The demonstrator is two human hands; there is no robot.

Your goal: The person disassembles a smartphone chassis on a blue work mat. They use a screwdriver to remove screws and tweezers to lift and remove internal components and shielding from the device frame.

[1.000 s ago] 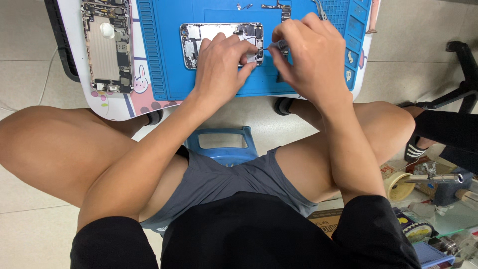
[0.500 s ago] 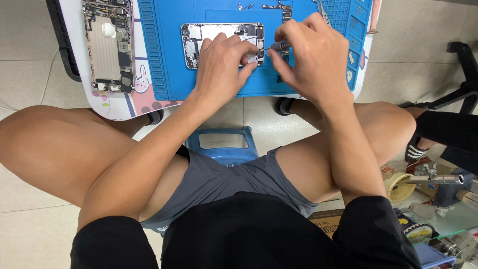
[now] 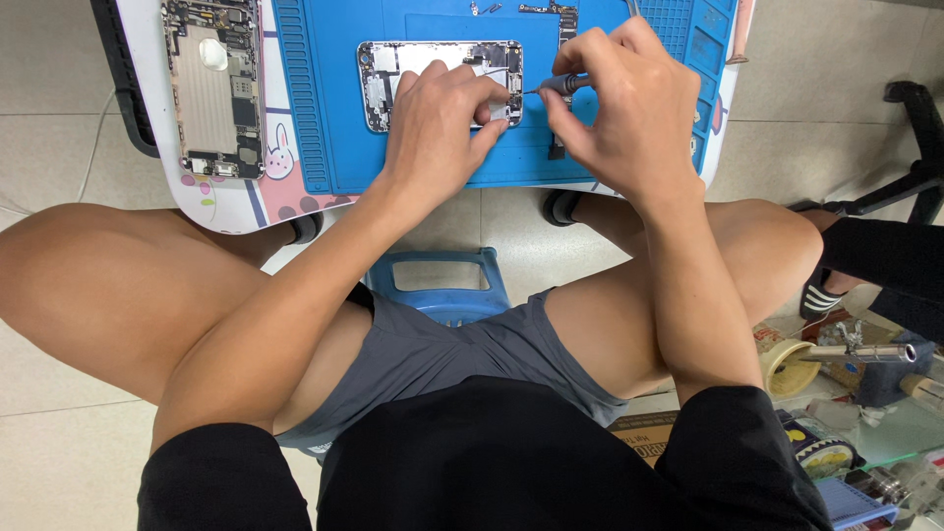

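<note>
Grey screwdriver (image 3: 562,87) crosswise, tip leftward

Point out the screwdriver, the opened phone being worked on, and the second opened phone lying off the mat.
screwdriver (image 3: 562,86), head view, grey handle.
opened phone (image 3: 418,61), head view, exposed inside.
second phone (image 3: 211,93), head view, silver plate.
</note>
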